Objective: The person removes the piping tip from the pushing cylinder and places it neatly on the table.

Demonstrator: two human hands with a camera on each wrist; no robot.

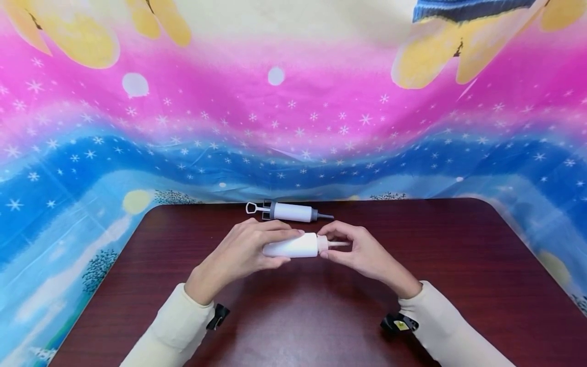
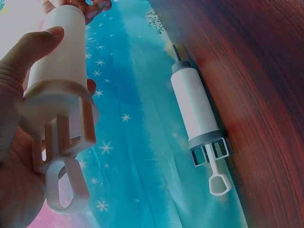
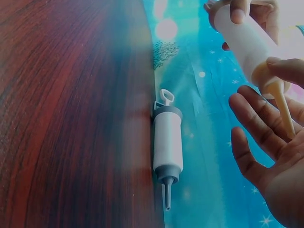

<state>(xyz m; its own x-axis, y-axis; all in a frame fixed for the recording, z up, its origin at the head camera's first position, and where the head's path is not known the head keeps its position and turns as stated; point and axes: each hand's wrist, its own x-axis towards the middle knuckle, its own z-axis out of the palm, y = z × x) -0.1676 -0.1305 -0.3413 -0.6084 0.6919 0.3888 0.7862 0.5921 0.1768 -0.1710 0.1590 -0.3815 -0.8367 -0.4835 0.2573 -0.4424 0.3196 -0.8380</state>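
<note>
Two sleeves (image 1: 171,321) are nearest, then the hands over the table (image 1: 458,265). The left hand (image 1: 245,248) grips the body of the white syringe (image 1: 298,245); the right hand (image 1: 357,250) pinches its collar (image 1: 323,243) with the fingertips, and the nozzle (image 3: 284,111) points toward that palm. I judge that the body could turn or slip if the left grip is too loose, and sideways force at the nozzle may bend it. Just beyond lies the grey syringe (image 1: 292,212), near the far edge, where a forward push could knock it toward the cloth (image 1: 293,168). Wider room extends at both sides.
</note>
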